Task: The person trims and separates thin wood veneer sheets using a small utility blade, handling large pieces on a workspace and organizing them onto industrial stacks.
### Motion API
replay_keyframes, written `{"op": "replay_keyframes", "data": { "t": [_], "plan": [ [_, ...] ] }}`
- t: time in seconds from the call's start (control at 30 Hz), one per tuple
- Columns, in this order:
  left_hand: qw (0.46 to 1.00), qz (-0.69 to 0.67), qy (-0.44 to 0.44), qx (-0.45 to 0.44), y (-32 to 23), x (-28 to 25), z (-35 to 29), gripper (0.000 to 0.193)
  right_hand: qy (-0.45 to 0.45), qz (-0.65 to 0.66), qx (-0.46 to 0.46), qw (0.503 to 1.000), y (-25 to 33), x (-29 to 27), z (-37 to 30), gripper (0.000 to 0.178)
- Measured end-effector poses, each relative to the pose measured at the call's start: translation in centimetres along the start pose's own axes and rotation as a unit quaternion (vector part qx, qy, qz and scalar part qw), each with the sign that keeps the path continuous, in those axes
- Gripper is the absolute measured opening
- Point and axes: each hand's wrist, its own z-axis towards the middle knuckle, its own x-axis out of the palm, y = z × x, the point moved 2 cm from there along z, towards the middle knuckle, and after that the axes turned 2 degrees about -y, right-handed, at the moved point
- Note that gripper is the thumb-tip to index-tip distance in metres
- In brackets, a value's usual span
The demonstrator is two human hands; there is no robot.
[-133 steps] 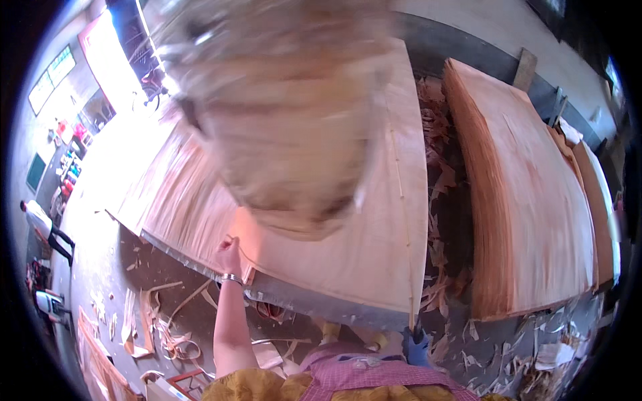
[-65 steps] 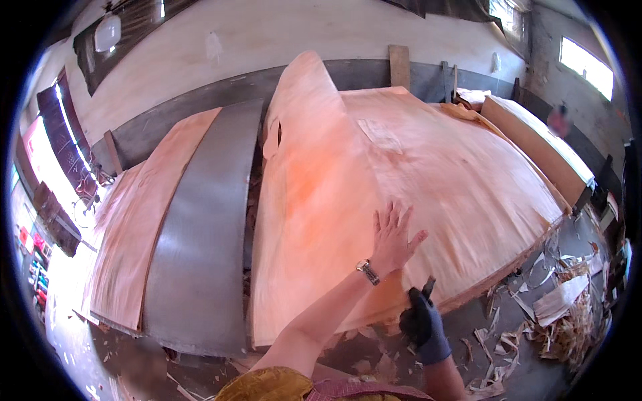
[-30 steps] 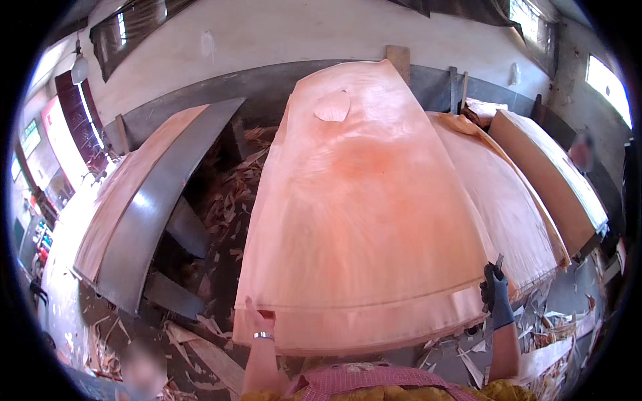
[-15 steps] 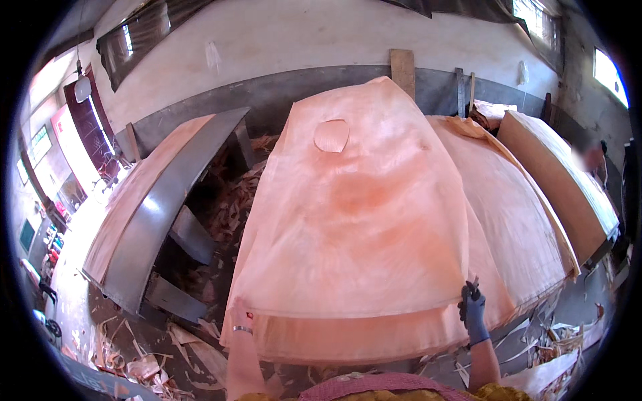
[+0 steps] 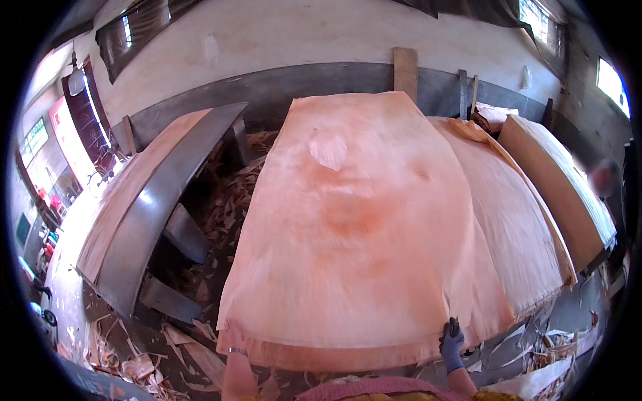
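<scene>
A broad, thin sheet of pinkish wood veneer [image 5: 348,281] lies over a stack in front of me. It has darker orange stains and a small pale loose piece [image 5: 328,150] near its far end. At its near left corner, my bare left hand [image 5: 234,332], with a band at the wrist, grips the edge; its fingers blend into the wood colour. My right hand [image 5: 453,341], in a grey glove, is closed on the near right corner. Below the top sheet's front edge shows a strip of the veneer underneath [image 5: 334,359].
To the left stands a long grey bench [image 5: 150,197] with veneer on it. Another veneer stack [image 5: 515,207] adjoins on the right, then a brown-sided stack [image 5: 555,194] with a person beyond. Veneer scraps [image 5: 137,367] litter the floor. A board [image 5: 405,72] leans on the wall.
Both hands have come nearer to me and lower, drawing the sheet's front edge along. The sheet's raised far end has come down flatter, and the right hand has shifted slightly left.
</scene>
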Motion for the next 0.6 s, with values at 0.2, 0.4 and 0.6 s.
{"op": "replay_keyframes", "data": {
  "t": [0.2,0.4,0.6],
  "plan": [
    [0.991,-0.029,-0.046,0.124,6.7,-5.3,3.0,0.035,0.028,-0.074,-0.032,0.996,-4.9,1.0,0.5,0.041],
    [0.991,-0.123,0.006,-0.047,8.7,-2.8,1.0,0.039,-0.002,-0.174,-0.085,0.981,-10.8,-1.5,3.4,0.044],
    [0.985,-0.143,-0.041,-0.091,6.7,-1.5,-3.2,0.019,0.006,-0.294,-0.166,0.941,-8.0,-0.8,2.3,0.046]
  ]
}}
